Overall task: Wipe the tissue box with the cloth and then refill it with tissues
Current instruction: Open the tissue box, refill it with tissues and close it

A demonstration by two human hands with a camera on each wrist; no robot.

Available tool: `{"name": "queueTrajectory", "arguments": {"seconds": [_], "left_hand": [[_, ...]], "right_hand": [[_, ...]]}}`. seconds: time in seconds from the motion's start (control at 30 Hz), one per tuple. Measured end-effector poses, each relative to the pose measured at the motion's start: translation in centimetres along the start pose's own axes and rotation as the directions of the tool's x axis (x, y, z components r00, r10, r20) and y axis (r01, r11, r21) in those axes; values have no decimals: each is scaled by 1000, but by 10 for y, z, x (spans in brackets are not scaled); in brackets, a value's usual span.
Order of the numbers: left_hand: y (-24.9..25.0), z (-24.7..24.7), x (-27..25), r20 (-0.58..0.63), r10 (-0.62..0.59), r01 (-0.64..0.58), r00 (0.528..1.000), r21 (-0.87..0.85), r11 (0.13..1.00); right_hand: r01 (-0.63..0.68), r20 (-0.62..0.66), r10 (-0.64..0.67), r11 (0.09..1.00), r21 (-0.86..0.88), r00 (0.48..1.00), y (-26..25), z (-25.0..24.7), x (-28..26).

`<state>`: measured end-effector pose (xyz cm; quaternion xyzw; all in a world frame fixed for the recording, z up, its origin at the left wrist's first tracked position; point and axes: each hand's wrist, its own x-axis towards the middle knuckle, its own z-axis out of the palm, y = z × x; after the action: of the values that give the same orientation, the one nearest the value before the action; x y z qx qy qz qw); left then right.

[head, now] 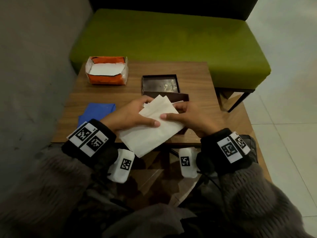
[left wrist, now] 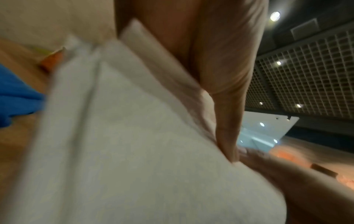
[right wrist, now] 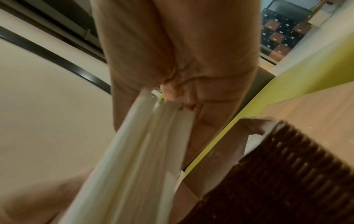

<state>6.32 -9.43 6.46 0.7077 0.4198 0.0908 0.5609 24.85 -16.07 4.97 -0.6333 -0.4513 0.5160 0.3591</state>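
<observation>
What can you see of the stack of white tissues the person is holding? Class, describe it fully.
The stack of tissues is white, soft-looking paper in many thin folded layers, their edges showing in the right wrist view. It is held tilted above the near edge of the table, over the dark brown box. The left hand and right hand grip it from either side, thumbs on top. Its far corners fan apart slightly.

Head view: from above, facing down and forward over both hands and the table [head: 197, 78] beyond. Wrist views: underneath each palm, very near, looking along the fingers. Shared by all three: the tissue stack [head: 154, 127] [left wrist: 124, 144] [right wrist: 134, 151].
</observation>
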Motion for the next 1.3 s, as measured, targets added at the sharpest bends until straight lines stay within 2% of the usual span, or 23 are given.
{"name": "queueTrajectory", "arguments": {"seconds": [0.03,0.1,0.2,0.23,0.3,0.43,0.67,0.77,0.87,0.97,1.03,1.13,1.23,1.3], "left_hand": [[-3,-2,1,-29,-18,16,999,-76,997],[-11,-8,-2,-87,-70,36,994,-340,940],[-23,-8,-8,-50,-113,44,992,-710,702],[-23,-3,-9,-39,-116,46,992,-759,649],[-19,12,-8,-59,-141,43,988,-779,626],[-17,19,-6,-222,-197,-27,955,-725,688],[-3,23,1,-204,-240,26,949,-707,706],[-4,8,9,-266,-237,4,934,-657,754],[-5,1,23,-391,-142,-76,909,-493,867],[-3,1,39,-536,6,-149,844,-223,963],[-5,2,45,-552,100,-170,828,-76,983],[-15,3,49,-524,157,-143,837,67,987],[-22,0,49,-516,168,-90,840,173,981],[-23,-1,49,-496,162,-60,853,214,975]], "right_hand": [[-3,-6,3,1000,16,1000,1,-3,0],[-20,-26,25,984,178,999,4,-9,-2],[-44,-6,52,898,437,999,4,-11,-7],[-48,-9,59,884,464,998,3,-7,-7],[-48,-41,76,882,469,996,2,3,-7],[-59,-98,121,871,487,988,4,13,-7],[-100,-64,157,842,529,985,3,24,-5],[-52,-145,127,898,437,981,-1,6,-3],[33,-273,71,933,357,959,-5,-12,4],[86,-419,-11,983,162,908,-6,-23,12],[77,-454,-54,996,34,889,-2,-26,15],[58,-407,-114,987,-147,906,7,-28,13],[19,-325,-179,898,-440,929,14,-30,11],[-7,-281,-173,841,-541,944,15,-31,13]]}}
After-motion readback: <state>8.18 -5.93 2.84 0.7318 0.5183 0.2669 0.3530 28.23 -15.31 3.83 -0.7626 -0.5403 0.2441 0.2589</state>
